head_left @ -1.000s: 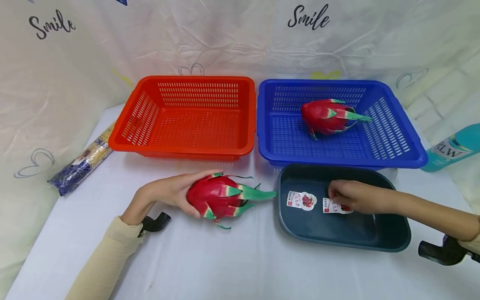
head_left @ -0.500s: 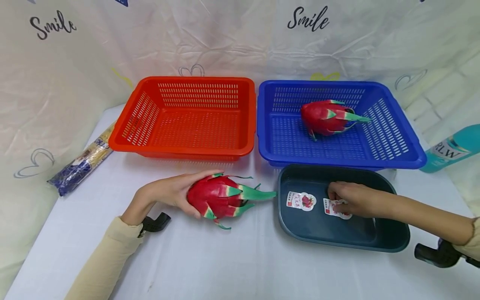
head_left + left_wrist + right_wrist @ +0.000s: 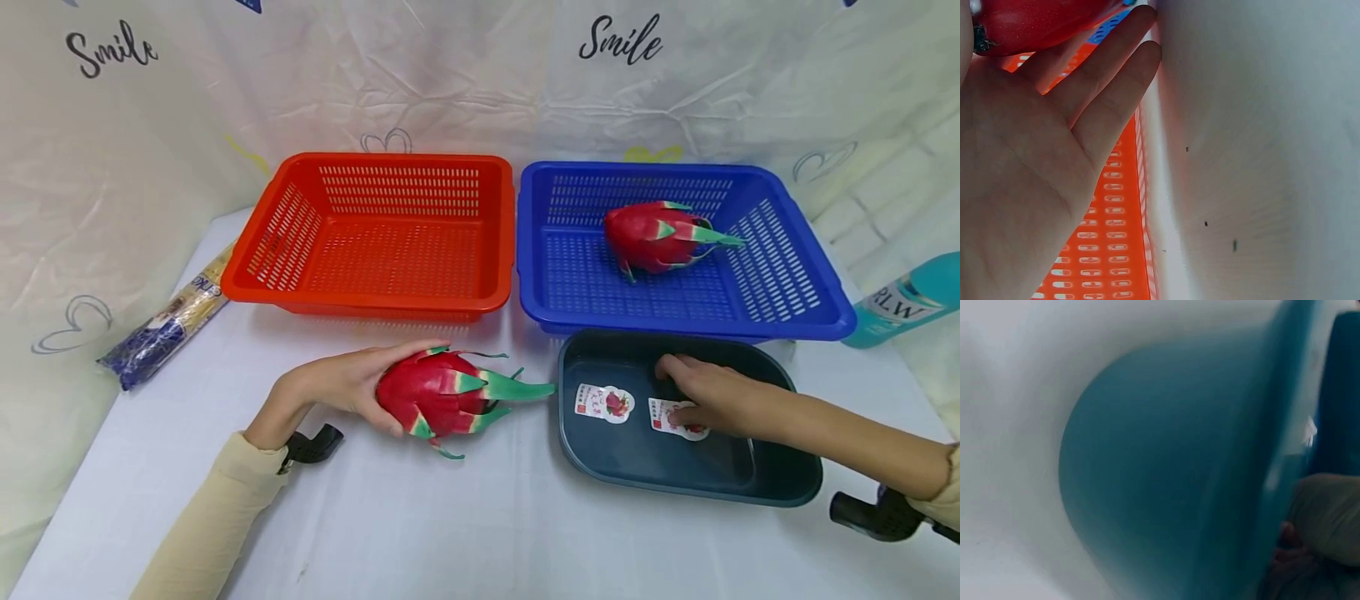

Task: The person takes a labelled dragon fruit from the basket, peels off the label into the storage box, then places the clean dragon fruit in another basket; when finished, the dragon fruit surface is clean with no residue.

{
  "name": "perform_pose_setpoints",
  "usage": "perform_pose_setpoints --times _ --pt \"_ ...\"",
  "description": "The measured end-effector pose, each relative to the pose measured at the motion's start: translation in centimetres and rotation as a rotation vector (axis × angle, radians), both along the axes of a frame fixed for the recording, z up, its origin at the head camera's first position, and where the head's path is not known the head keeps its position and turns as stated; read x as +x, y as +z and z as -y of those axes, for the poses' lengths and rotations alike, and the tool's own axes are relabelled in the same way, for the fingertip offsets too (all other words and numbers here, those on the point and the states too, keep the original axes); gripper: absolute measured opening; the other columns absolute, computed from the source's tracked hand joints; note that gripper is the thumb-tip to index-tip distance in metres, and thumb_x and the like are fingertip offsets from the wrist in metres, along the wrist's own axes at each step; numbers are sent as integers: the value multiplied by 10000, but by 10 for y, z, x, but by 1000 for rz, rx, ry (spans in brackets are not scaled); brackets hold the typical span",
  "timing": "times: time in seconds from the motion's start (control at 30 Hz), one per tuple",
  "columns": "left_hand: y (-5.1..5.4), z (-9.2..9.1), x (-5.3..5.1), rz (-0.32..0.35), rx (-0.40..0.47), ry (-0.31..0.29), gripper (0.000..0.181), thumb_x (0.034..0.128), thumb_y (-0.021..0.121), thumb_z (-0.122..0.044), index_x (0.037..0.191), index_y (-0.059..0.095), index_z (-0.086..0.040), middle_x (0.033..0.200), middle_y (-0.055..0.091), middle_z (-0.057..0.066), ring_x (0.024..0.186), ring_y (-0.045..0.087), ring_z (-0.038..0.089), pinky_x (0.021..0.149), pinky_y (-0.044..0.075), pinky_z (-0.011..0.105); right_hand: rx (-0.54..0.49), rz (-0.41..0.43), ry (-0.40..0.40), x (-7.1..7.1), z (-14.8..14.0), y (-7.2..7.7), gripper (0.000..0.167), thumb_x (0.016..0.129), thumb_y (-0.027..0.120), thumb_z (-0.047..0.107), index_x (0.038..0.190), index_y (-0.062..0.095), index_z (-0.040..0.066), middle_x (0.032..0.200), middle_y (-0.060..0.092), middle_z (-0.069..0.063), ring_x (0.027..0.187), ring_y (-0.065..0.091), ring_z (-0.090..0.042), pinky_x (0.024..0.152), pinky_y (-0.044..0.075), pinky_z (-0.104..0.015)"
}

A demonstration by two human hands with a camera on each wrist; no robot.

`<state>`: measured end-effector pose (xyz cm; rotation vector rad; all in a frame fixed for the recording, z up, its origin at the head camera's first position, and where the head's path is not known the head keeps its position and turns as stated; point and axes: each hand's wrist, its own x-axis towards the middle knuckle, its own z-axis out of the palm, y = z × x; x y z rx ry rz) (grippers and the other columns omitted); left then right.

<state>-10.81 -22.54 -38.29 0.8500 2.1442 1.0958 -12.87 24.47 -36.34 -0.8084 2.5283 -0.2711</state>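
My left hand (image 3: 348,379) holds a red dragon fruit (image 3: 431,393) with green-tipped scales by its rounded end, thumb and fingers on either side, on the white table. In the left wrist view the fruit (image 3: 1035,25) shows at the top, beside nearly straight outer fingers. Inside a dark teal tray (image 3: 637,467) my right hand (image 3: 723,400) reaches down, thumb over a white label (image 3: 663,414) with a fruit picture; the forefinger stands apart from it. Another such label (image 3: 603,403) lies left of it. The right wrist view shows mostly the tray's outer wall (image 3: 1160,456).
A red basket (image 3: 375,300) stands behind the left hand. Beside it, a blue basket (image 3: 686,325) contains another dragon fruit (image 3: 660,237). At the left lies a packet of what looks like dry pasta (image 3: 168,325); a teal bottle (image 3: 903,300) is at the far right.
My right hand's fingers have spread: the forefinger has moved away from the thumb above the label. The label has shifted slightly. My left hand and the dragon fruit stay put.
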Motion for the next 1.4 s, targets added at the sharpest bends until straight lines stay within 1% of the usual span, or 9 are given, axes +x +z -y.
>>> perform_pose_setpoints --times 0.23,0.4,0.57,0.73,0.87,1.07,1.27,1.33,1.4 --pt "-1 1 -1 -4 0 3 1023 718 853 -310 1522 222 -359 1440 429 -45 1330 409 193 912 538 283 9 -97 12 0 -5 4 416 791 783 308 1084 589 85 927 605 8 762 531 -83 660 564 -299" --pt "-1 0 -2 10 3 -3 1013 729 845 -303 1524 219 -351 1444 425 -37 1336 401 200 904 542 273 -83 -166 87 0 -7 27 305 811 769 286 1037 635 131 878 642 96 728 553 2 630 545 -197" --pt "1 0 -3 3 -3 1 1013 721 849 -312 1518 226 -361 1438 428 -51 1335 401 187 903 543 272 -239 -425 55 0 -11 55 260 780 792 149 1012 675 133 851 693 95 726 626 -3 601 527 -146" --pt "2 0 -2 4 -15 8 1019 712 855 -316 1516 229 -365 1438 425 -54 1335 398 182 904 542 272 -195 -644 -114 -8 -25 70 392 766 806 162 1104 657 31 966 698 -133 875 647 -300 679 596 -446" --pt "3 0 -1 10 -15 -3 1018 723 847 -305 1521 217 -345 1439 421 -37 1337 394 195 904 542 270 -130 -701 -270 -20 -51 68 562 840 732 302 1264 550 -20 1255 531 -305 1129 467 -472 860 443 -709" --pt "4 -3 0 -4 -17 -14 1023 715 845 -257 1511 207 -326 1416 426 -28 1318 403 195 891 546 264 -186 -624 -459 -47 -102 37 760 897 599 411 1467 325 -12 1502 261 -317 1357 228 -531 1098 174 -734" --pt "3 -5 -1 11 -10 -15 1033 702 843 -218 1504 201 -332 1405 430 -32 1309 407 191 883 551 264 -369 -406 -584 -75 -154 -18 944 881 641 310 1564 -10 296 1630 14 -173 1391 150 -572 872 236 -816" --pt "3 -5 -1 15 -3 -13 1038 698 845 -207 1504 202 -329 1407 428 -29 1312 404 195 884 551 267 -429 -338 -571 -78 -158 -23 962 898 634 294 1546 -75 337 1627 -11 -185 1346 178 -607 822 229 -822" --pt "2 -5 -1 15 3 -11 1042 694 847 -199 1506 205 -325 1410 425 -25 1316 400 199 888 551 269 -458 -274 -551 -74 -153 -17 938 924 602 310 1554 -93 287 1608 -21 -251 1307 182 -640 835 212 -824"
